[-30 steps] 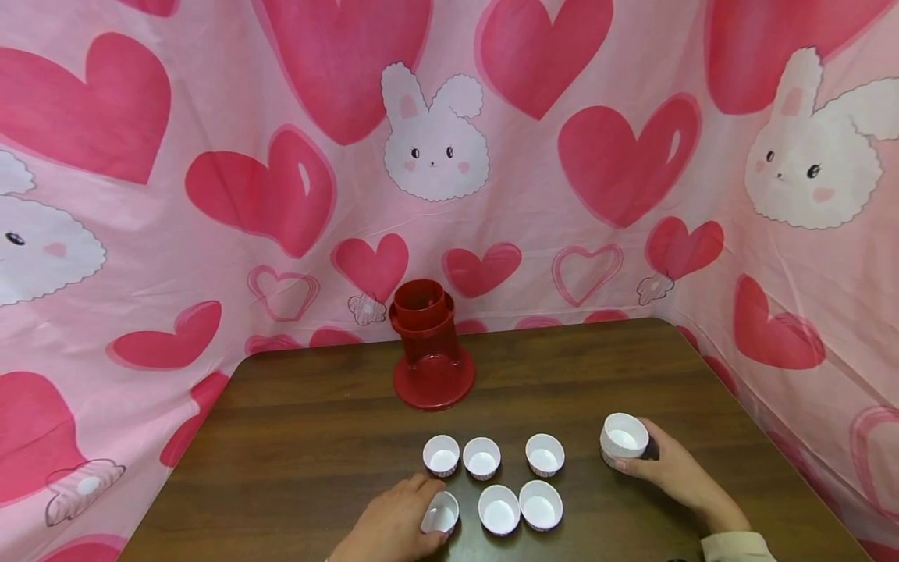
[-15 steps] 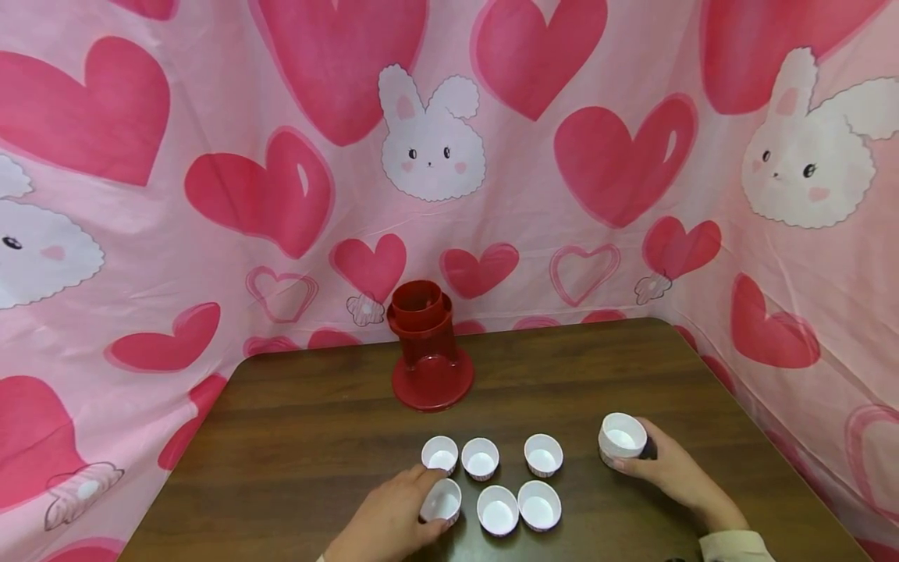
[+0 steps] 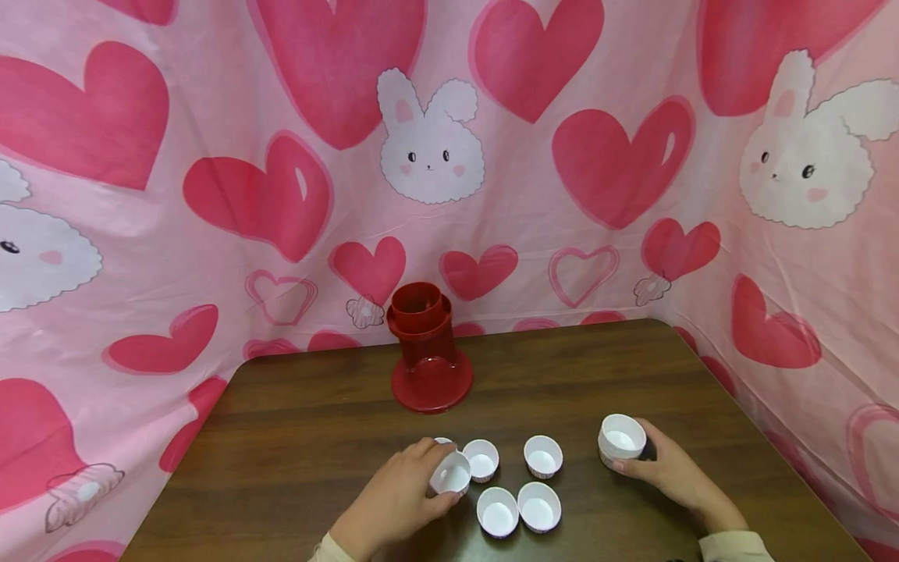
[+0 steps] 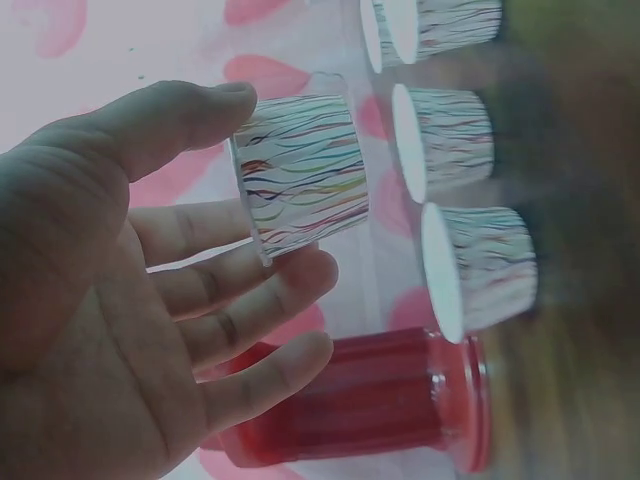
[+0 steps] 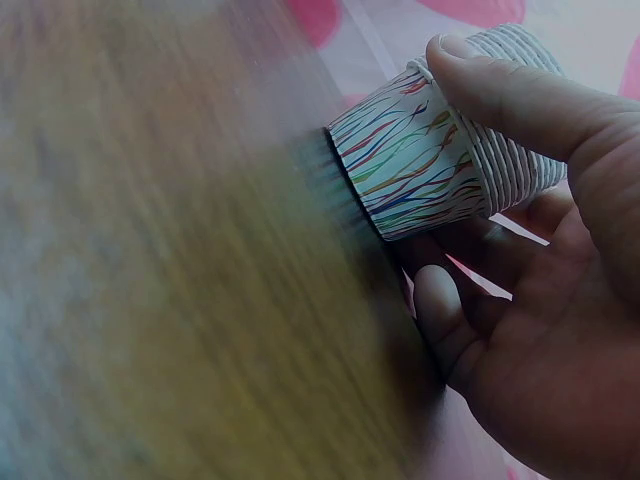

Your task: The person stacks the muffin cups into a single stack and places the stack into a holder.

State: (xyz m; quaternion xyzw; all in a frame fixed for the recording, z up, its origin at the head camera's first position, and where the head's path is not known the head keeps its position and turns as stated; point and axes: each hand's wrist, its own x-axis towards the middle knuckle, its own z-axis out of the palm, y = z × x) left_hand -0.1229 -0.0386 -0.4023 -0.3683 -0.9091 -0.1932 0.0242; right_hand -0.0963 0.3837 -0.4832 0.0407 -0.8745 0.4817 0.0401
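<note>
My left hand point(image 3: 434, 474) pinches one small white paper cup point(image 3: 450, 474) between thumb and fingers and holds it tilted just above the table. In the left wrist view the left hand point(image 4: 275, 185) shows that cup point(image 4: 300, 175) with coloured wavy lines on its wall. Behind it another cup point(image 3: 442, 442) is mostly hidden. Several more cups point(image 3: 481, 460) stand open side up in two short rows. At the right, my right hand point(image 3: 635, 460) grips a nested stack of cups point(image 3: 621, 439) resting on the table. In the right wrist view the right hand point(image 5: 440, 170) has its thumb over the stack point(image 5: 440, 150).
A red plastic cylinder on a round base point(image 3: 428, 351) stands at the back middle of the dark wooden table point(image 3: 295, 437). Pink cloth with hearts and rabbits point(image 3: 211, 195) hangs behind and on both sides. Bare wood lies left of the cups.
My left hand has lifted the front-left cup off the table and carried it a little away from me, over the back-left cup. The right hand and its stack have stayed put.
</note>
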